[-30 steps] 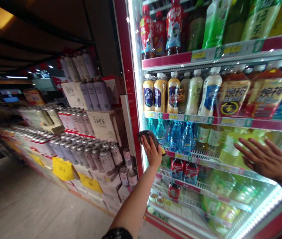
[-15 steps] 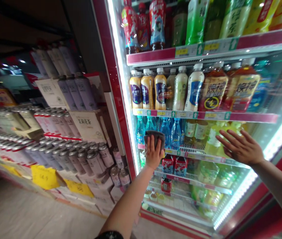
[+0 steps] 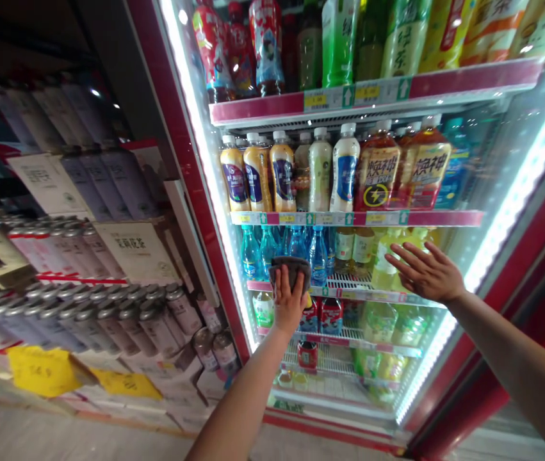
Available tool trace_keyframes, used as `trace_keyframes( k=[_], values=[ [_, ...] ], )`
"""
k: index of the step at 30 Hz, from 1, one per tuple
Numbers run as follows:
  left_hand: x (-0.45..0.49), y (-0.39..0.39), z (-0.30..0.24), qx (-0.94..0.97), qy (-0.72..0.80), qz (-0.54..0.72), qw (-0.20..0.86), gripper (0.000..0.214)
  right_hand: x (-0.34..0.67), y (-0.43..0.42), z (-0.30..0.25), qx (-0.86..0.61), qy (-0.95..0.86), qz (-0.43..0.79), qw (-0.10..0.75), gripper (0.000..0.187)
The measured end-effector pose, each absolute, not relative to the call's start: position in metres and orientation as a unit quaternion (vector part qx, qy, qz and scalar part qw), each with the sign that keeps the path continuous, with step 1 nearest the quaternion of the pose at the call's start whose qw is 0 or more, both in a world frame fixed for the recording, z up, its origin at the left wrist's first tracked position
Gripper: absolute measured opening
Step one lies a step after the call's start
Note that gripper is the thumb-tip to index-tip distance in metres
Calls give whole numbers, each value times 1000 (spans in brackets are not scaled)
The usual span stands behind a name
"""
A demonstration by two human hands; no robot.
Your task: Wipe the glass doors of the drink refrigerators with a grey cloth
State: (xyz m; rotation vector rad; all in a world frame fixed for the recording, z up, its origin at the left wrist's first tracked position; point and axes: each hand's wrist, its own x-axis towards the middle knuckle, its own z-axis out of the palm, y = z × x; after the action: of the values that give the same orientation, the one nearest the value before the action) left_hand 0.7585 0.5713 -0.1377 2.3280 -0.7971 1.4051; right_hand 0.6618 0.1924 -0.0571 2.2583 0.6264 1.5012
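My left hand (image 3: 287,302) presses a dark grey cloth (image 3: 291,269) flat against the glass door (image 3: 488,160) of a lit drinks fridge, at the level of the blue water bottles (image 3: 301,246). Its fingers lie over the cloth and pin it to the glass. My right hand (image 3: 424,272) rests open on the same glass further right, fingers spread, in front of yellow-green bottles (image 3: 392,256). It holds nothing.
The fridge has a red frame (image 3: 176,160) and several shelves of bottled drinks behind the glass. To the left stand stacked silver cans (image 3: 109,314), cartons (image 3: 132,250) and yellow price tags (image 3: 41,370). Pale floor (image 3: 61,435) runs along the bottom.
My view has swung right along the fridge, so its right frame now shows. The left hand slid the cloth from the door's left edge onto the glass. The right hand stays flat on it.
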Motion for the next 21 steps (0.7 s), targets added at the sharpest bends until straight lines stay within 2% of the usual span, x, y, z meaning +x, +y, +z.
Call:
trace_keyframes(
  k=[4, 7, 11, 14, 17, 21],
  values=[
    [756, 605, -161, 834, -324, 439, 77, 84, 661, 193, -56, 804, 219, 527, 170, 72],
    [755, 599, -141, 845, -257, 451, 131, 92, 661, 193, -55, 807, 222, 523, 163, 72],
    [750, 547, -111, 824, -210, 483, 208, 95, 660, 193, -53, 802, 228, 528, 164, 72],
    [745, 535, -125, 822, -304, 461, 137, 92, 660, 192, -52, 798, 226, 529, 179, 72],
    [747, 564, -155, 821, -395, 409, 46, 83, 661, 192, -52, 790, 226, 536, 194, 71],
    [754, 591, -153, 835, -324, 438, 76, 84, 662, 191, -52, 791, 225, 535, 192, 71]
  ],
)
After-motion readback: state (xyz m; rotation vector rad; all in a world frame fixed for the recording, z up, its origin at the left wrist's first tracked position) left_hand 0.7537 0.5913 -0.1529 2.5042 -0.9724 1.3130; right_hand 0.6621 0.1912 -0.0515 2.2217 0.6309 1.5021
